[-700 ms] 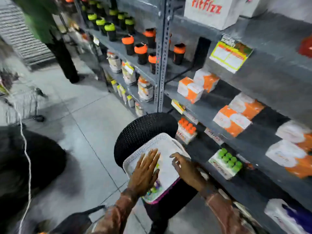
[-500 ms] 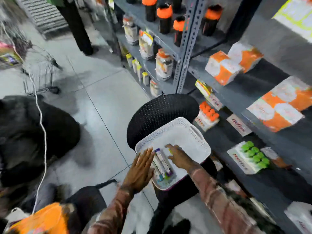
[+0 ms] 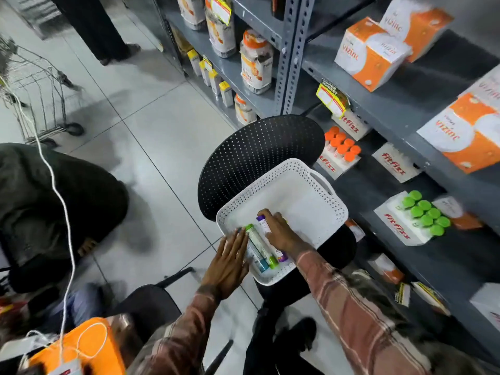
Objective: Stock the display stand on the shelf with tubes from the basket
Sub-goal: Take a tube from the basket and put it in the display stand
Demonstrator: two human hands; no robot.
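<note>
A white perforated basket [image 3: 319, 182] rests on a black chair [image 3: 257, 152]. Several tubes lie in its near corner: a green-capped tube [image 3: 258, 243], a purple-capped tube [image 3: 263, 226] and a blue-ended one [image 3: 259, 262]. My right hand [image 3: 280, 232] lies on the purple-capped tube, fingers curled over it. Flat with fingers spread, my left hand [image 3: 230, 263] rests against the basket's near left rim beside the tubes. On the shelf to the right stand a display stand with green-capped tubes [image 3: 418, 216] and one with orange-capped tubes [image 3: 339, 152].
Grey metal shelving [image 3: 378, 109] runs along the right with orange-and-white boxes [image 3: 370, 54] and jars [image 3: 255, 63]. A wire cart [image 3: 38, 90] stands at far left. A person's legs [image 3: 92, 25] stand up the aisle. A dark seat [image 3: 62, 201] and an orange bag [image 3: 81, 345] sit to my left.
The view tilted down and toward the shelf. My right hand moved from the basket's bare floor onto the tubes. My left hand slid from over the tubes to the rim.
</note>
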